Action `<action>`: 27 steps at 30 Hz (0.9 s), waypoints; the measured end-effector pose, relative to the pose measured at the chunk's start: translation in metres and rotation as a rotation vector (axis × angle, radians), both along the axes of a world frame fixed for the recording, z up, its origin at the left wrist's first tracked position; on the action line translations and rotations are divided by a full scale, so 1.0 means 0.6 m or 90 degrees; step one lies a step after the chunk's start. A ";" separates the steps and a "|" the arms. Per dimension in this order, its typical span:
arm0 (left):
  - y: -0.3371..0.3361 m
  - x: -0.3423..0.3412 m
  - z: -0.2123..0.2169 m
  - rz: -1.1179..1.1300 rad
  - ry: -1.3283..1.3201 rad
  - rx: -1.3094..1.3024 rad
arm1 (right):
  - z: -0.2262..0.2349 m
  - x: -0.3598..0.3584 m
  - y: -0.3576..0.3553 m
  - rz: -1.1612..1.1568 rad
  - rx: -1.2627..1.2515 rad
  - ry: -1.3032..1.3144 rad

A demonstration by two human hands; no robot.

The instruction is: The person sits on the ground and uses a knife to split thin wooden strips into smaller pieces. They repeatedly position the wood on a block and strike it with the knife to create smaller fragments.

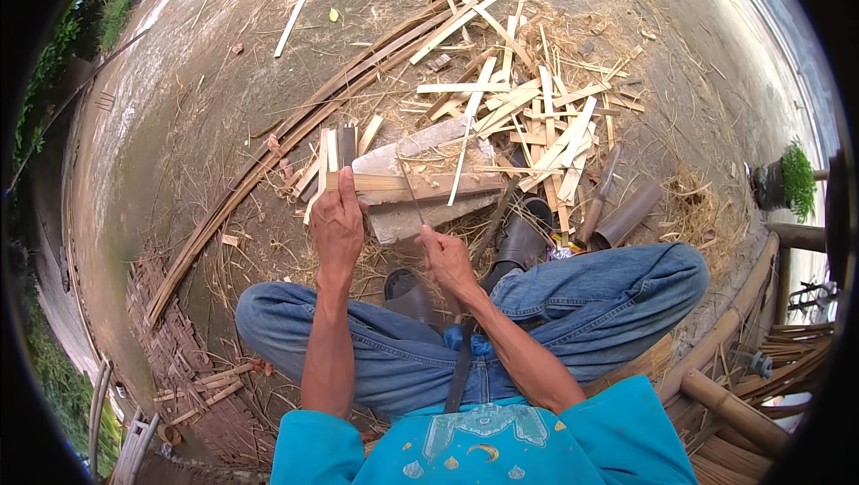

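I am seeing the left hand [338, 225] nearly closed, gripping the left end of a pale strip [380, 182], its thumb pressing on top, presumably for steadiness. The strip is lying over the left part of a wooden block [470, 184], which is probably serving as firm backing; a stone slab [394, 224] is sitting beneath. The right hand [445, 261] is making a fist around a knife [411, 185], angling its blade across the strip's right end; contact: cannot tell.
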State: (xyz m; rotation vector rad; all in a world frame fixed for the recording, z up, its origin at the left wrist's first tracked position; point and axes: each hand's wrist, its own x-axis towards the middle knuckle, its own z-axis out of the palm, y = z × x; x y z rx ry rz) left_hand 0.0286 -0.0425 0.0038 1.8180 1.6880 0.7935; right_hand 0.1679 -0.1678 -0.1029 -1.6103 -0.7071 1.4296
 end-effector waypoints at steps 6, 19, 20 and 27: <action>0.009 -0.001 -0.027 0.008 0.045 0.038 | 0.032 -0.010 0.004 -0.006 0.018 0.003; 0.034 0.016 -0.135 -0.064 -0.271 -0.158 | 0.019 -0.001 -0.003 -0.022 -0.059 0.016; 0.033 0.018 -0.134 -0.063 -0.307 -0.153 | 0.033 0.005 -0.002 -0.007 -0.043 0.006; 0.010 0.025 -0.057 -0.120 -0.598 -0.454 | 0.092 0.085 0.038 0.050 0.238 -0.231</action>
